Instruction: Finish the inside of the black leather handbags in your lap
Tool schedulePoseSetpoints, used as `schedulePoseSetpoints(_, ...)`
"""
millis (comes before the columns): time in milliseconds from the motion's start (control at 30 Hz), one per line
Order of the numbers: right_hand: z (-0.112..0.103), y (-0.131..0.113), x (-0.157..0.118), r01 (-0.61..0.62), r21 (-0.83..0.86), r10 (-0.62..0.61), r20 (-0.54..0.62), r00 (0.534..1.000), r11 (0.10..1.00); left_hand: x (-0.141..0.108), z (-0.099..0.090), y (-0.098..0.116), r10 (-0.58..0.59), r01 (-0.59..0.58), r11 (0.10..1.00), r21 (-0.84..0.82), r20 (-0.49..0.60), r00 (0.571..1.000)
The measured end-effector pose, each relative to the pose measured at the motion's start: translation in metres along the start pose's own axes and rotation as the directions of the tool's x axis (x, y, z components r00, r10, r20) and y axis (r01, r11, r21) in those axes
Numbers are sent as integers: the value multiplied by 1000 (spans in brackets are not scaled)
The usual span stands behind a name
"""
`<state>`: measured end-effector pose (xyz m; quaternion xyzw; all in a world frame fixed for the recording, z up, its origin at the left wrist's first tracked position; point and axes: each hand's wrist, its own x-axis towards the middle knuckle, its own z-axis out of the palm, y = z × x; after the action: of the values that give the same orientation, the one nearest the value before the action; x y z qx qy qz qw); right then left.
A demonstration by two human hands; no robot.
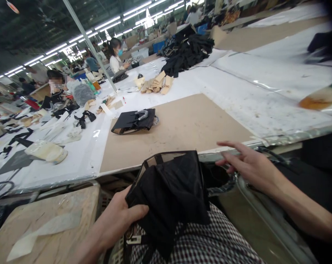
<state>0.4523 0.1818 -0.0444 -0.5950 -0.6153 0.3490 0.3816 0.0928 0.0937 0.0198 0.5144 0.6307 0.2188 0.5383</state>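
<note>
A black bag with its dark lining pulled out rests over my lap, against the table's front edge. My left hand grips the bag's left side, its thumb lying on the black cloth and its other fingers hidden behind. Just right of the bag, my right hand hangs in the air with fingers apart and holds nothing. Beneath it shows a dark handle in clear wrap. On the tan board ahead lies another black bag, its handles wrapped in clear plastic.
Tan cut pieces and a heap of black pieces lie farther back on the white table. A bottle of amber liquid is at right. A worn stool stands at lower left. Co-workers sit beyond a pole.
</note>
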Motion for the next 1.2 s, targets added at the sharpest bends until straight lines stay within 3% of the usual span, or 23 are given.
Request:
schedulePoseSetpoints(33, -3, -19, -6, 144, -111, -156, -109, 982, 983, 1, -3, 4, -7, 7, 1000, 14, 20, 1000)
schedulePoseSetpoints(67, -2, -36, -15, 291, -177, -315, -125, 941, 940, 2, -3, 7, -10, 10, 1000, 25, 38, 999)
schedulePoseSetpoints(100, 1, -51, -25, 429, -171, -439, -24, 898, 887, 3, -3, 7, -10, 8, 999, 31, 52, 999)
schedulePoseSetpoints(133, 9, -62, -36, 566, -62, -543, 213, 812, 822, 5, -1, 7, -12, 10, 999, 35, 70, 998)
schedulePoseSetpoints(200, 39, -68, -51, 633, 83, -526, 643, 556, 770, 8, 5, 5, -21, 20, 1000, 19, 94, 995)
schedulePoseSetpoints(233, 59, -63, -54, 665, 90, -481, 762, 433, 742, 8, 9, 4, -28, 29, 1000, -3, 110, 993)
schedulePoseSetpoints(267, 82, -54, -54, 719, 57, -427, 836, 345, 693, 7, 12, 4, -35, 40, 999, -30, 134, 990)
schedulePoseSetpoints(300, 104, -43, -51, 779, -54, -372, 857, 358, 625, 6, 15, 4, -40, 50, 997, -56, 165, 985)
schedulePoseSetpoints(367, 144, -21, -38, 820, -293, -354, 793, 496, 493, 1, 18, 5, -42, 61, 995, -81, 218, 975)
schedulePoseSetpoints(467, 169, -10, -12, 824, -307, -343, 798, 495, 475, -7, 14, 4, -49, 68, 994, -82, 210, 976)
schedulePoseSetpoints(567, 150, -31, 11, 822, -195, -287, 873, 395, 536, -10, 5, -4, -84, 104, 991, -88, 207, 975)
schedulePoseSetpoints(633, 128, -52, 25, 713, -56, -261, 908, 327, 699, -10, -1, -14, -103, 125, 988, -95, 209, 972)
schedulePoseSetpoints(667, 118, -61, 32, 626, 4, -291, 887, 358, 780, -10, -3, -19, -107, 130, 986, -105, 203, 973)
schedulePoseSetpoints(700, 111, -69, 39, 577, 41, -339, 842, 419, 815, -9, -5, -25, -108, 132, 984, -120, 189, 976)
schedulePoseSetpoints(767, 106, -78, 51, 571, 114, -459, 729, 508, 813, -7, -7, -35, -102, 129, 979, -155, 170, 980)
schedulePoseSetpoints(800, 109, -79, 56, 595, 153, -515, 691, 506, 789, -7, -8, -39, -95, 122, 977, -172, 160, 983)
schedulePoseSetpoints(900, 133, -74, 68, 581, 312, -597, 696, 398, 751, -9, -13, -47, -89, 117, 974, -196, 146, 985)
schedulePoseSetpoints(1033, 173, -66, 78, 465, 358, -521, 803, 289, 810, -19, -21, -55, -79, 96, 974, -206, 92, 993)
schedulePoseSetpoints(1133, 194, -67, 84, 394, 308, -424, 870, 252, 866, -27, -25, -62, -68, 67, 974, -215, 4, 998)
schedulePoseSetpoints(1200, 203, -69, 86, 351, 299, -398, 881, 255, 887, -32, -24, -68, -81, 58, 981, -183, -119, 990)
